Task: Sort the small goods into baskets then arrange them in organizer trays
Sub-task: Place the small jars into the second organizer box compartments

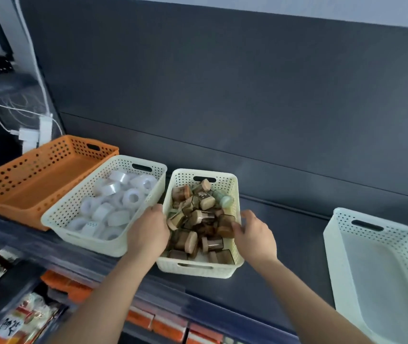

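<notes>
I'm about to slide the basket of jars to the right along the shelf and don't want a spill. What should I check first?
1. Left hand grips the jar basket's left rim: ok.
2. Right hand grips its right rim: ok.
3. Jars settled: not ok, they lie in a loose jumble.
4. Shelf to the right is bare up to the white basket: ok.
5. Free of the tape basket: cannot tell, the left hand covers the gap.
</notes>
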The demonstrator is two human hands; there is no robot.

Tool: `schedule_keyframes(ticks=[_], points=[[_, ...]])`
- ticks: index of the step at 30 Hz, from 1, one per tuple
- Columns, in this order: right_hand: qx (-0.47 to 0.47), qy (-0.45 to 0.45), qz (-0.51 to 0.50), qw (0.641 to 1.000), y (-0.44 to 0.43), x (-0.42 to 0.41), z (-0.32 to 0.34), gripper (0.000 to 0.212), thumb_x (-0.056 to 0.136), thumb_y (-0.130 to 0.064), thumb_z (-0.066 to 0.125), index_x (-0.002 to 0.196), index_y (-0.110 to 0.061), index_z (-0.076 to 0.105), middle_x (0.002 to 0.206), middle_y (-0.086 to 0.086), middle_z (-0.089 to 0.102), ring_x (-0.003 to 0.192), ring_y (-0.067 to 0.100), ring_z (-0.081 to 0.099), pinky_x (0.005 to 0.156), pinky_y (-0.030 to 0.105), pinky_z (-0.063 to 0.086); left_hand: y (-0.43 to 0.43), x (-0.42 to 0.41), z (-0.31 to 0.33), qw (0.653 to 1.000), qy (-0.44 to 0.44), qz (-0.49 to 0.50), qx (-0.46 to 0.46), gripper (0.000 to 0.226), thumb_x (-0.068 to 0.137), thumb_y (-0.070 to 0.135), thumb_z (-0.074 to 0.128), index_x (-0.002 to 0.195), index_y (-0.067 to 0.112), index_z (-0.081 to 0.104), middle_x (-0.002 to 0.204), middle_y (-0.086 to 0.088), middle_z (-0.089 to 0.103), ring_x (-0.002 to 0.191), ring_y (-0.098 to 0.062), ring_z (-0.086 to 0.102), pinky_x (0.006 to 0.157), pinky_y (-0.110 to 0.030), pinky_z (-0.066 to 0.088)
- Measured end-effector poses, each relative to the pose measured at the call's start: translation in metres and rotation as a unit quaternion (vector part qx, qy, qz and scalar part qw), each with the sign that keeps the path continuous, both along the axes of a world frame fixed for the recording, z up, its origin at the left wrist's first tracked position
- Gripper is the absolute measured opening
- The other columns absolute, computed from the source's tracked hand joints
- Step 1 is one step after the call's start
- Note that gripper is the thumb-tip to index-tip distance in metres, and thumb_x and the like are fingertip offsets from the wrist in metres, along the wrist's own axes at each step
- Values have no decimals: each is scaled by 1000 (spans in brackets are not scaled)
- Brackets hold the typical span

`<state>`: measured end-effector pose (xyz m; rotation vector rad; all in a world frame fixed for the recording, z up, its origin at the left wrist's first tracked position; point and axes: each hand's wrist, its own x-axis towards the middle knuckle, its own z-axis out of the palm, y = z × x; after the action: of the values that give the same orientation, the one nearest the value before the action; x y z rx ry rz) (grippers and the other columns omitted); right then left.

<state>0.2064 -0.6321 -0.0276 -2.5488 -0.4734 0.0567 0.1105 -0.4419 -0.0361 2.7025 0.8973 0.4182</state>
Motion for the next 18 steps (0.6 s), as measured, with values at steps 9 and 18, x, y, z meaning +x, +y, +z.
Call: schedule_keyframes(ticks=[9, 18], points=[[56, -62, -61, 995, -17, -16, 16, 13, 92, -20, 47, 95, -18, 59, 65, -7, 53, 66, 23, 51, 56, 30, 37, -8, 4, 29, 995, -82, -57, -30, 26, 101, 19, 40, 120, 11, 55, 103, -4, 62, 84, -19, 57, 63, -27, 39], [96, -105, -111, 984, -83, -37, 58, 25, 92, -19, 49, 113, -22, 62, 59, -6, 56, 66, 22, 54, 62, 33, 44, -63, 1, 74, 980, -135, -129, -72, 32, 100, 18, 42, 129, 8, 54, 122, -7, 60, 107, -25, 58, 79, -31, 44]])
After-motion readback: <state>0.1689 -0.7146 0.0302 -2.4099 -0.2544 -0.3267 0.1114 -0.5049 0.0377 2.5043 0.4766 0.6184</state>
